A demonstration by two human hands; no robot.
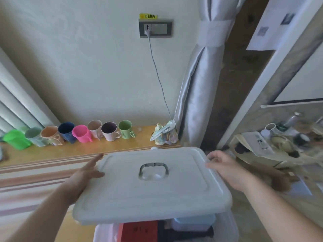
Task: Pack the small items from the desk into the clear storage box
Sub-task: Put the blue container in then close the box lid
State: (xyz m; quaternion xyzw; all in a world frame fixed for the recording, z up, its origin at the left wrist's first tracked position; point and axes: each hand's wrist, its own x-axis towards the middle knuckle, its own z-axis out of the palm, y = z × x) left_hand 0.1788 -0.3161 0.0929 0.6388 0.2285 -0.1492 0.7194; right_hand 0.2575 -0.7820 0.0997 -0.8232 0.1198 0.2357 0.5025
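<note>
A white lid (153, 186) with a grey handle (153, 170) is held tilted above the clear storage box (232, 226). My left hand (85, 173) holds its left edge, thumb on top and fingers stretched along the side. My right hand (225, 166) grips its right edge with curled fingers. Under the lid's near edge the box shows a red item (138, 231), a dark item (185, 233) and a pale blue container (194, 222). A row of several coloured cups (78, 131) stands on the wooden desk (97, 147) against the wall.
A packet of wipes on a small bundle (164, 133) lies at the desk's right end, beside a tied curtain (197, 95). A cable (157, 74) runs down from the wall socket. A striped cloth (29, 177) covers the left. A cluttered shelf (279, 142) stands at right.
</note>
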